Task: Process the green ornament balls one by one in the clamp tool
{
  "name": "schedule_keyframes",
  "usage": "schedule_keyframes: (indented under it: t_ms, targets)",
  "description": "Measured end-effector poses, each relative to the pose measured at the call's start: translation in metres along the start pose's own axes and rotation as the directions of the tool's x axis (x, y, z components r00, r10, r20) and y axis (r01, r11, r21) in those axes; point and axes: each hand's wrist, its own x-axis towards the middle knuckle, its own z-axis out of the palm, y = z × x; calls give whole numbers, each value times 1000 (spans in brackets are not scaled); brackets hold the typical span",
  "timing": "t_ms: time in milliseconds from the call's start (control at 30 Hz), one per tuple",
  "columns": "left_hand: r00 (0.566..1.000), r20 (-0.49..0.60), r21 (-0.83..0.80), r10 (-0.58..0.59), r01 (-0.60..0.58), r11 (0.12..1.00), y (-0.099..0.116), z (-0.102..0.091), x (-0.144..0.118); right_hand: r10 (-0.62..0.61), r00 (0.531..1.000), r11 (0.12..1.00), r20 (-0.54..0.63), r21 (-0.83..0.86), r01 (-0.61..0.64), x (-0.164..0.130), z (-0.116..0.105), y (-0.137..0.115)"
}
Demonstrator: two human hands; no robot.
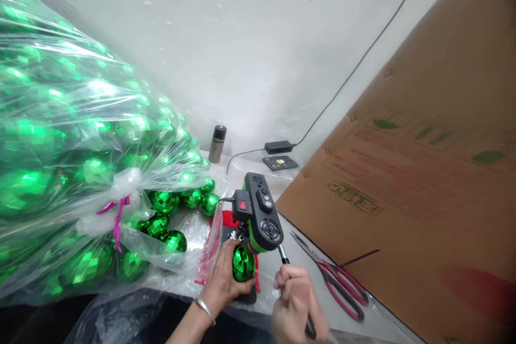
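Note:
My left hand (222, 275), with a metal bangle at the wrist, has its fingers wrapped round a shiny green faceted bauble (243, 264). The bauble is close under the near end of a black and green bench machine (264, 212) with round grilles and a red switch; whether they touch, I cannot tell. My right hand (299, 301) is closed round the black-gripped lever (310, 328) on the machine's right side. Under the machine is a dark base plate (245, 298) on a red cloth (229, 218), partly hidden by my left hand.
A big clear bag (100, 134) of green baubles fills the left, with loose baubles (175, 241) beside it. Red-handled scissors (342, 290) lie right of the lever, along a large cardboard box (403, 172). Behind stand a spray can (217, 144), power adapter (278, 147) and phone (280, 163).

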Motion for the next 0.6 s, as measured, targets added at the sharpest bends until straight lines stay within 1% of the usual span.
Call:
schedule_keyframes:
  t_ms: [200, 467, 600]
  targets:
    - [1000, -12, 0, 13, -13, 1000, -2, 0, 0, 6, 1000, 1000, 13, -26, -6, -5, -3, 3]
    - [1000, -10, -6, 22, -22, 1000, 1, -2, 1, -28, 999, 999, 18, -44, 29, -32, -4, 19]
    - [1000, -18, 1, 18, -18, 1000, 1, -3, 1, -45, 997, 998, 55, -41, 47, -38, -10, 26]
